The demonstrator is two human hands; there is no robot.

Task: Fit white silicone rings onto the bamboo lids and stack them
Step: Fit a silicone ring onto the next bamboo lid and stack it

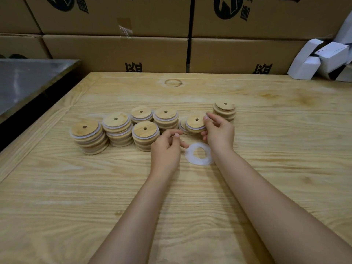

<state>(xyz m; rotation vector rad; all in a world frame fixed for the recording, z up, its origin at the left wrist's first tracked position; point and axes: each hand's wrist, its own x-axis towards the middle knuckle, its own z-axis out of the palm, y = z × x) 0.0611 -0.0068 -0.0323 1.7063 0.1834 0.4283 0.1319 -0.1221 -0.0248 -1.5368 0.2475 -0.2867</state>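
2 hands were over the desk [190,197], forearms coming in from the near edge. Nearest thing that mattered: a small flat pile of white silicone rings [199,153], lying on the wood right between the hands. It sat just right of the left hand [166,147] and tucked up against the right wrist. Round and floppy, so no real long axis to line up with, just a flat thing to peel off the top.

The left hand was loosely curled with nothing I could see in it. The right hand [219,134], a bit further out, was pinching the rim of a lid [196,121] that already had its white ring on, held over a short stack.

My read: the left hand was the free one and the closer one for the next ring.

Further left were 5 ringed stacks [117,130]. Beyond the right hand, off to the far right, stood 1 bare stack [224,111], no white showing, so probably the supply, and the right hand was nearest to it.

Cardboard cartons [114,52] lined the back.
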